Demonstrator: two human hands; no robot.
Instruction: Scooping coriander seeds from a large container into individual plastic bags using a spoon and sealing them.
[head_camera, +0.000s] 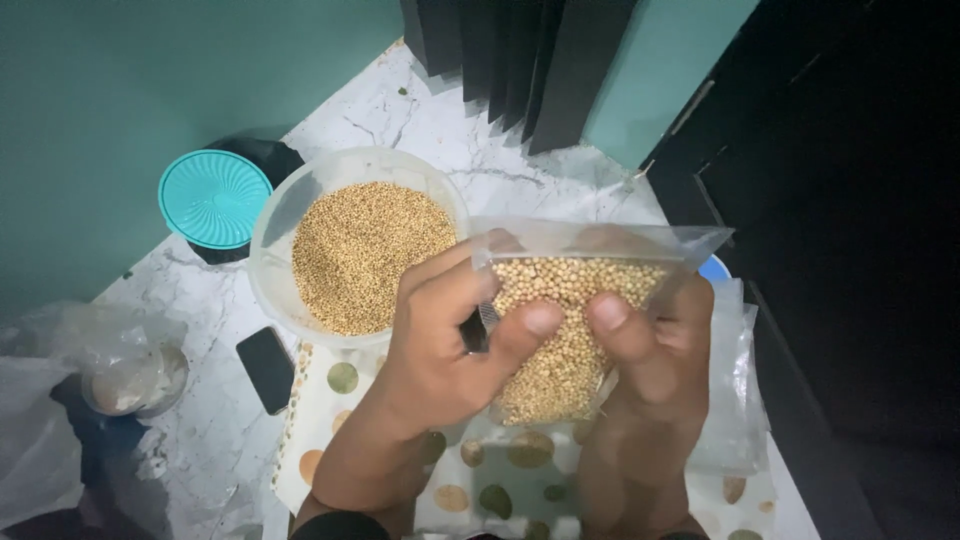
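Seed bag (565, 330) pinched between both hands' fingers (530, 322), thumbs in front.

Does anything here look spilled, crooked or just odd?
Nothing looks spilled. The hands, left and right, pinch a clear bag of seeds, and the seed bowl sits upright. One oddity: a dark phone lies on the marble floor beside it.

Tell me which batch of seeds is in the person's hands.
The seeds in the clear plastic bag, pinched between left hand and right hand. The other batch sits untouched in the clear bowl.
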